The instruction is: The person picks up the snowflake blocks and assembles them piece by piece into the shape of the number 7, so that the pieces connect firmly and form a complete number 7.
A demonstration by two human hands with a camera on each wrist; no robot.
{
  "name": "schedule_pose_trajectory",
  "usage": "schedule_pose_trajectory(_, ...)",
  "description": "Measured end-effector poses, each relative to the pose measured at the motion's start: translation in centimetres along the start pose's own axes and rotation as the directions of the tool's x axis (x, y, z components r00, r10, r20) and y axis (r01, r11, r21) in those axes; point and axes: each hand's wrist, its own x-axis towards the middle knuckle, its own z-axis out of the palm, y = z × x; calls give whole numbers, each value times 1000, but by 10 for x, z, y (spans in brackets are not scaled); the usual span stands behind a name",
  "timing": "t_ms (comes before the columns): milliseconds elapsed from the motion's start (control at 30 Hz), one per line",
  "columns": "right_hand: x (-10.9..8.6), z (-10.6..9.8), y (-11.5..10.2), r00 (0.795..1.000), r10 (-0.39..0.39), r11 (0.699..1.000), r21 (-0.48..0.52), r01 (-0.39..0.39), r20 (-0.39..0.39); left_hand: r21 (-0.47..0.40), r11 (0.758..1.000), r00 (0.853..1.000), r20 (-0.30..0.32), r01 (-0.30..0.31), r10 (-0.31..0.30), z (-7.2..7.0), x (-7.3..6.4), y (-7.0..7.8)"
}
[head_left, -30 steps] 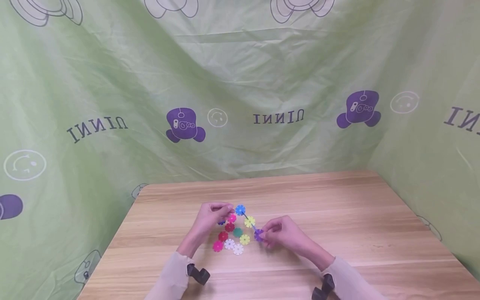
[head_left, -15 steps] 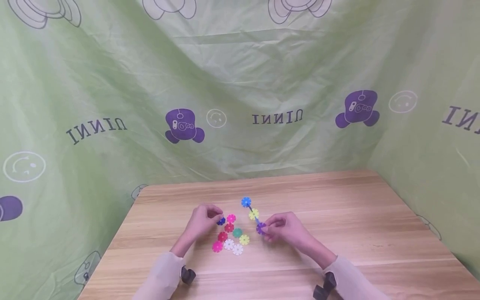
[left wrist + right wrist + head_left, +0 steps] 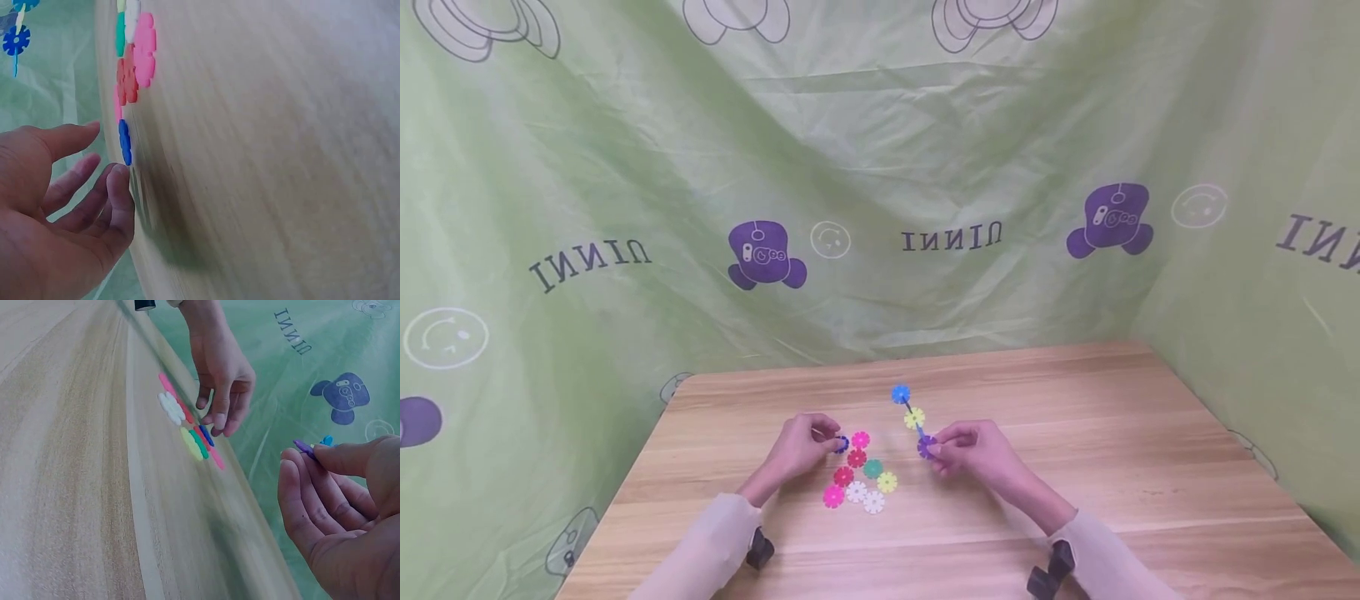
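Observation:
My right hand (image 3: 973,450) pinches a purple notched plastic disc (image 3: 927,447) between thumb and fingers, seen edge-on in the right wrist view. That disc ends a linked chain, running up through a yellow disc (image 3: 914,417) to a light blue disc (image 3: 900,394), with edge-on connecting discs between. My left hand (image 3: 801,448) is at a dark blue disc (image 3: 125,142) on the table. In the left wrist view its thumb and fingers stand apart, fingertips right at that disc's edge. Beside it lie pink (image 3: 861,439) and red (image 3: 857,458) discs.
Nearer on the wooden table (image 3: 1075,500) lie a green disc (image 3: 872,468), a pale yellow disc (image 3: 887,482), two white discs, another red one and a pink disc (image 3: 833,497). Green printed cloth (image 3: 880,167) hangs behind and along both sides of the table.
My right hand has moved up and away with the chain. My left hand has drawn left and down from beside the chain to the dark blue disc on the table.

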Motion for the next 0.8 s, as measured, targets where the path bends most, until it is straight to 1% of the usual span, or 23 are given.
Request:
schedule_pose_trajectory(200,2,-2,0,1000,9,1000,-4,-9,-17,8,1000,1000,8,-3,3,2,2,-3)
schedule_pose_trajectory(300,3,-2,0,1000,9,1000,7,-9,-13,17,1000,1000,11,5,-5,3,3,-5)
schedule_pose_trajectory(433,4,-1,-1,1000,15,1000,15,-14,-16,10,1000,999,26,22,-22,3,4,-5)
schedule_pose_trajectory(667,3,-2,-1,999,39,999,18,-38,-31,13,1000,998,61,18,-19,3,7,-6)
schedule_pose_trajectory(800,4,-1,-2,999,41,999,34,-40,-26,10,1000,998,54,23,-23,5,9,-6)
